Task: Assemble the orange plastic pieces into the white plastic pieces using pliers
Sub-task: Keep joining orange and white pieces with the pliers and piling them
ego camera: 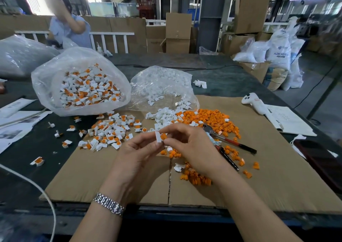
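- Here my left hand (140,147) pinches the white piece (157,136) upright; my right hand (187,143) pinches the orange piece (163,136) against its right side.
- Pliers (224,140) lie just beyond my right hand, nearer it, handles toward me.

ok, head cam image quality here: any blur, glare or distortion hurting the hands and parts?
Head view: hands and the white piece with its orange piece are sharp and evenly lit; wide-angle bending curves the table edge and background; windows top left are blown out; glare on the bag; the far person's face is blurred.
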Demonstrator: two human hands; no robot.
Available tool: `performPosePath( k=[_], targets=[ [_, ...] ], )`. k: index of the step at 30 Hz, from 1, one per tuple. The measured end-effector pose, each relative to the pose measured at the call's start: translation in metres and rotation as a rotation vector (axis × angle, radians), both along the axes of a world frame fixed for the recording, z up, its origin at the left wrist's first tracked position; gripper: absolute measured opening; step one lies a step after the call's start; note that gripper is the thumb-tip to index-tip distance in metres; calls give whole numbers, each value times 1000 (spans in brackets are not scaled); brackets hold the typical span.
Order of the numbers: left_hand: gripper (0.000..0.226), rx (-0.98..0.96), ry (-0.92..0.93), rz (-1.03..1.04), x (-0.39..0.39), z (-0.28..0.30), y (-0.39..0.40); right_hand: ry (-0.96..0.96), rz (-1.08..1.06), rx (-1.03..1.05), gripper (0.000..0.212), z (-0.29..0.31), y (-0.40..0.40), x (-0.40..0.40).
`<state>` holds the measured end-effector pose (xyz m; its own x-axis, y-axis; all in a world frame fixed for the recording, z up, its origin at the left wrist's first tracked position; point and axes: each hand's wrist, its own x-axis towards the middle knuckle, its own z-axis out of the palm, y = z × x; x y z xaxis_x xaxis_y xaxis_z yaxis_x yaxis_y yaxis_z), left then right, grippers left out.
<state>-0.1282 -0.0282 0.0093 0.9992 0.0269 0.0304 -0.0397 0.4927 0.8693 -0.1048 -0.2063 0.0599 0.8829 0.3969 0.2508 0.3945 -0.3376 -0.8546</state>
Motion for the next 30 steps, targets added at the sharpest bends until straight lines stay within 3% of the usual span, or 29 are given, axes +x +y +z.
performPosePath(
  k=[5, 11, 15, 20, 30],
  targets=[
    [58, -32, -3, 21, -2, 2, -5, -136, -22, -43, 21, 1, -4, -3],
    [34, 15, -26, 35, -4, 4, -3, -193, -48, -40, 22, -1, -3, -4],
    [50, -26, 22, 48, -5, 8, -2, -281, -67, -101, 22, 0, -1, -4],
    [17, -25, 43, 76, -8, 16, -10, -342, -76, -163, 20, -2, 2, -7],
    [13, 24, 120, 108, -3, 12, -11, -342, -76, -221, 24, -7, 2, -5]
  ],
)
